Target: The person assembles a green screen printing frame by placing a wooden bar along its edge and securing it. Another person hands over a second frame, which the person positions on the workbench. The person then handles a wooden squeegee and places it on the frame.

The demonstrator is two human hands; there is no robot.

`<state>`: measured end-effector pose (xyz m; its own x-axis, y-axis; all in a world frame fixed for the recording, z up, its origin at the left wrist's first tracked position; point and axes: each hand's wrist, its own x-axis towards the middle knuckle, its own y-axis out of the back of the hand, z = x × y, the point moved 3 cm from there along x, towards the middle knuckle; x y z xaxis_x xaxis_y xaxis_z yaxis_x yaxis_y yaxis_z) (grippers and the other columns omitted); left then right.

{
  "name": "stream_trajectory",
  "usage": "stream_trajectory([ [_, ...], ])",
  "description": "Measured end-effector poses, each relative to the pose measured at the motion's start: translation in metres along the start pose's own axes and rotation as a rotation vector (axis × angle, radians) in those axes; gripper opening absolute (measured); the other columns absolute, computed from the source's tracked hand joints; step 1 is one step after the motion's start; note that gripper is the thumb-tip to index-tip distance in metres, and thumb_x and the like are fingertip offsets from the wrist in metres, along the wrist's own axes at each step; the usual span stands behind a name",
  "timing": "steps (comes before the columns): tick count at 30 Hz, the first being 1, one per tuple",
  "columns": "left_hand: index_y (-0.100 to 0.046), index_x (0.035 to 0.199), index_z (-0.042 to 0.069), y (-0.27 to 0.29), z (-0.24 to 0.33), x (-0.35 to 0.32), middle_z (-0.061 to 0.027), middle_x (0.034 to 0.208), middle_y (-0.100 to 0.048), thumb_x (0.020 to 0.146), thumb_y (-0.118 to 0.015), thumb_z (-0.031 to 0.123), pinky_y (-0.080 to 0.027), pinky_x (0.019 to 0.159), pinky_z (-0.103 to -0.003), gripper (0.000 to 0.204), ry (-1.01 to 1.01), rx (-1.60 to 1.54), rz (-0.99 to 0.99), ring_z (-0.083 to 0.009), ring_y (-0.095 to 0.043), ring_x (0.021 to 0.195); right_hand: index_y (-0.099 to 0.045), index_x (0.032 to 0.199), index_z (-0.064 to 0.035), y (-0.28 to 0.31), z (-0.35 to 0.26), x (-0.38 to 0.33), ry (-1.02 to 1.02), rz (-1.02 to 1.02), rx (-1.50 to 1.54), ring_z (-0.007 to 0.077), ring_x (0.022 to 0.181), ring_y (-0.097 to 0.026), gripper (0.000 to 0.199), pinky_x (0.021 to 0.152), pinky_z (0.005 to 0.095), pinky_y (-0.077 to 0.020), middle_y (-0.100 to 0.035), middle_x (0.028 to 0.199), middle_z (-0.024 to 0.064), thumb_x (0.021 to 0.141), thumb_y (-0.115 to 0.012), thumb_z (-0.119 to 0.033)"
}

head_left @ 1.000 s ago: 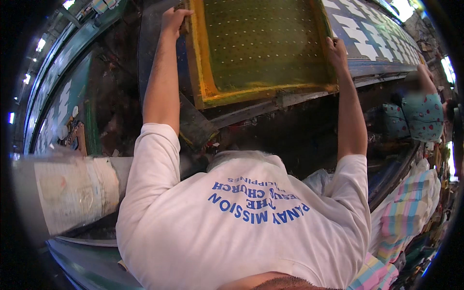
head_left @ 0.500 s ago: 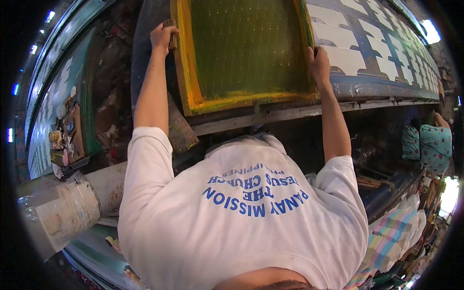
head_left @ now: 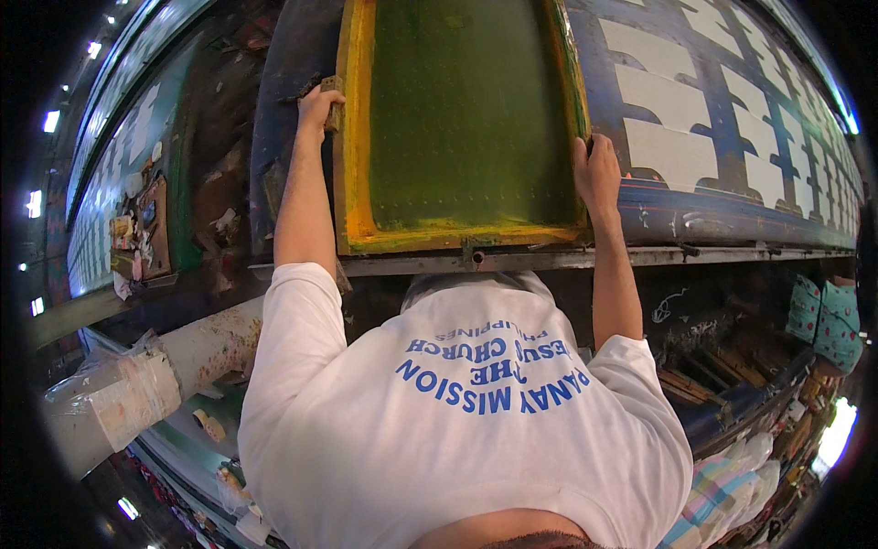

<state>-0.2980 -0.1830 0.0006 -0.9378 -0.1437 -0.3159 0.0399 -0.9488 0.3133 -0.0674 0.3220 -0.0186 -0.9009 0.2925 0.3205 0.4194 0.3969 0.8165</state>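
Observation:
A screen printing frame [head_left: 466, 128] with dark green mesh and yellow-stained borders lies on the long table in front of me. My left hand [head_left: 318, 104] is closed round a small wooden block [head_left: 335, 99] on the frame's left side. At the right side, lower down, my right hand [head_left: 599, 174] grips the frame's edge, its thumb side against the border; its fingertips are partly hidden. The frame's near border runs along the table's metal edge rail [head_left: 540, 259]. The far end of the frame is cut off by the picture's top.
White cut pieces [head_left: 672, 156] lie in rows on the table to the right. Leftward stands another table with a cluttered board [head_left: 151, 224]. A wrapped pipe-like roll [head_left: 137, 393] is at lower left. Wooden strips [head_left: 704, 389] and a teal patterned bundle [head_left: 823, 316] are at right.
The frame, tilted before, now sits squarer to the table edge, and appears lower in view. Both hands moved with it, keeping their grip. The faint rows of dots on the mesh have mostly faded.

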Motion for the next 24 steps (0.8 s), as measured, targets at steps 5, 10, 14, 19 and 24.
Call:
stream_trajectory([
  [5, -0.048, 0.157, -0.004, -0.005, -0.003, -0.002, -0.0182, 0.13, -0.067, 0.081, -0.074, 0.017, -0.051, 0.1, -0.044, 0.083, 0.064, 0.035, -0.024, -0.029, -0.067, 0.113, -0.059, 0.113, 0.0039, -0.008, 0.007, -0.002, 0.016, -0.015, -0.005, 0.0453, 0.097, -0.066, 0.035, 0.084, 0.0528, -0.0536, -0.065, 0.109, 0.0245, 0.109, -0.061, -0.031],
  [10, -0.07, 0.116, -0.001, -0.009, -0.004, -0.004, -0.0109, 0.102, -0.072, 0.083, -0.07, 0.017, -0.052, 0.086, -0.038, 0.038, -0.031, 0.11, 0.075, -0.0239, -0.067, 0.093, -0.059, 0.113, 0.0047, -0.013, 0.008, -0.003, 0.003, -0.053, -0.022, 0.0454, 0.096, -0.065, 0.035, 0.083, 0.0518, -0.0536, -0.063, 0.105, 0.0232, 0.11, -0.059, -0.03],
  [14, -0.069, 0.127, -0.002, -0.004, -0.012, 0.003, -0.0188, 0.119, -0.074, 0.082, -0.072, 0.022, -0.053, 0.096, -0.041, 0.051, -0.134, 0.281, 0.129, -0.0305, -0.07, 0.112, -0.061, 0.113, 0.0044, -0.011, 0.005, -0.003, 0.004, -0.013, -0.027, 0.0451, 0.097, -0.065, 0.036, 0.085, 0.0514, -0.0537, -0.065, 0.106, 0.0237, 0.109, -0.061, -0.032],
  [19, -0.059, 0.148, 0.002, -0.006, -0.026, 0.012, -0.0246, 0.143, -0.066, 0.089, -0.076, 0.033, -0.05, 0.113, -0.045, 0.069, -0.37, 0.47, 0.222, -0.0374, -0.064, 0.133, -0.065, 0.12, 0.0043, -0.008, 0.002, -0.003, -0.084, -0.033, -0.02, 0.0444, 0.106, -0.067, 0.044, 0.09, 0.0495, -0.0546, -0.069, 0.114, 0.0231, 0.108, -0.064, -0.038],
  [24, -0.048, 0.156, 0.001, -0.008, -0.031, -0.02, -0.0247, 0.152, -0.052, 0.104, -0.065, 0.039, -0.044, 0.118, -0.048, 0.067, -0.482, 0.442, 0.235, -0.0422, -0.051, 0.142, -0.067, 0.129, 0.002, 0.006, -0.005, -0.009, -0.143, -0.046, 0.002, 0.0417, 0.113, -0.069, 0.049, 0.093, 0.0469, -0.0554, -0.072, 0.121, 0.0224, 0.108, -0.063, -0.042],
])
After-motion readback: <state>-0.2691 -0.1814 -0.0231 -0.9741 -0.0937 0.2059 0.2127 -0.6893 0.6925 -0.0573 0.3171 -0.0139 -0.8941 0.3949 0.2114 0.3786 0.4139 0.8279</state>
